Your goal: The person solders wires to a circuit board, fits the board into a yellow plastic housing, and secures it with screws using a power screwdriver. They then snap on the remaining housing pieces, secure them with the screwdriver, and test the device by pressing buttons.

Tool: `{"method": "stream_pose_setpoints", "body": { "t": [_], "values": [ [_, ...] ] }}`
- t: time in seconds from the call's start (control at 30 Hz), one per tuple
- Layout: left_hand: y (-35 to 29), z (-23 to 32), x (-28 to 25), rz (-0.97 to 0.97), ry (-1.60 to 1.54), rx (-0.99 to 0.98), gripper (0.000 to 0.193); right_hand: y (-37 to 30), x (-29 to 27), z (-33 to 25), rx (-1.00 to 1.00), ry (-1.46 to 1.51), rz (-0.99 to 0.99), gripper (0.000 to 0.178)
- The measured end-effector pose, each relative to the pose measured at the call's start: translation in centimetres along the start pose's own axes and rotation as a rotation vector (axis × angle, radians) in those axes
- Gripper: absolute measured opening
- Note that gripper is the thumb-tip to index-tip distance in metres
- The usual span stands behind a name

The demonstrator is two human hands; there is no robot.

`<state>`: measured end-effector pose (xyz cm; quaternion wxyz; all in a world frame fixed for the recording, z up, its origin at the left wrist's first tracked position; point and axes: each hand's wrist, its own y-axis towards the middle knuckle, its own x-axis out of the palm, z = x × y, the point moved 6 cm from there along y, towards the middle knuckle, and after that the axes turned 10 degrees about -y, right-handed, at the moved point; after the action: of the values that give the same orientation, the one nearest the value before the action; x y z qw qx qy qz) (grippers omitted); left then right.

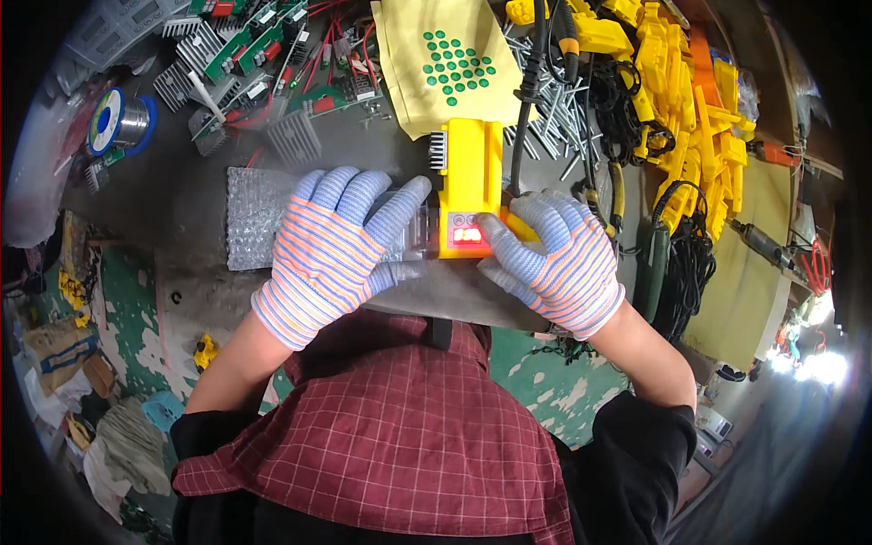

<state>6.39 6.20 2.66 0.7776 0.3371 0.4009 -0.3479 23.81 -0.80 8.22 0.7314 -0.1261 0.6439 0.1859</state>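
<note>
A yellow plastic device [472, 168] with a lit red display and two small round buttons lies on the bench in front of me. A finned metal heat sink [438, 150] sticks out of its left side. My right hand [559, 259], in a striped knit glove, grips the device's lower right side, its thumb by the display. My left hand [336, 236], gloved alike, curves around a greyish, partly see-through piece [418, 232] against the device's left side. The fingers mostly cover that piece, so its kind is unclear. Bubble wrap [250, 218] lies beside the left hand.
Circuit boards with heat sinks [236, 54] and a solder spool [121, 123] lie at the far left. A yellow sheet with green dots [450, 54] is at the back. Long metal screws [559, 127], black cables [686, 282] and yellow housings [681, 118] crowd the right.
</note>
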Motion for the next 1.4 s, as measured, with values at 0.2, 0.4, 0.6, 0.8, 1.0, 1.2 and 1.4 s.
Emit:
{"method": "stream_pose_setpoints", "body": {
  "t": [0.2,0.4,0.6,0.8,1.0,1.2,1.4],
  "values": [
    [-0.1,0.1,0.1,-0.019,-0.010,-0.006,0.078,-0.6,0.9,-0.2,-0.080,-0.142,0.077,0.040],
    [0.1,-0.1,0.3,0.012,0.014,0.010,0.078,-0.7,0.8,0.6,0.030,0.066,0.087,0.045],
    [-0.3,0.0,-0.9,0.014,-0.015,-0.022,0.077,0.0,0.0,0.0,0.033,0.057,0.097,0.048],
    [0.1,-0.1,-0.4,-0.043,-0.030,-0.053,0.072,-0.1,0.6,0.4,0.031,0.107,0.028,0.043],
    [0.3,0.0,-1.1,-0.057,-0.073,-0.048,0.067,-0.2,0.4,0.2,0.016,0.110,0.121,0.046],
    [0.4,-0.2,-0.9,-0.042,-0.092,-0.037,0.063,-0.3,0.3,0.7,0.013,0.178,0.152,0.052],
    [0.8,-0.1,-1.3,-0.047,-0.113,-0.030,0.062,-1.2,-0.7,1.0,-0.007,0.342,0.207,0.039]
  ]
}}
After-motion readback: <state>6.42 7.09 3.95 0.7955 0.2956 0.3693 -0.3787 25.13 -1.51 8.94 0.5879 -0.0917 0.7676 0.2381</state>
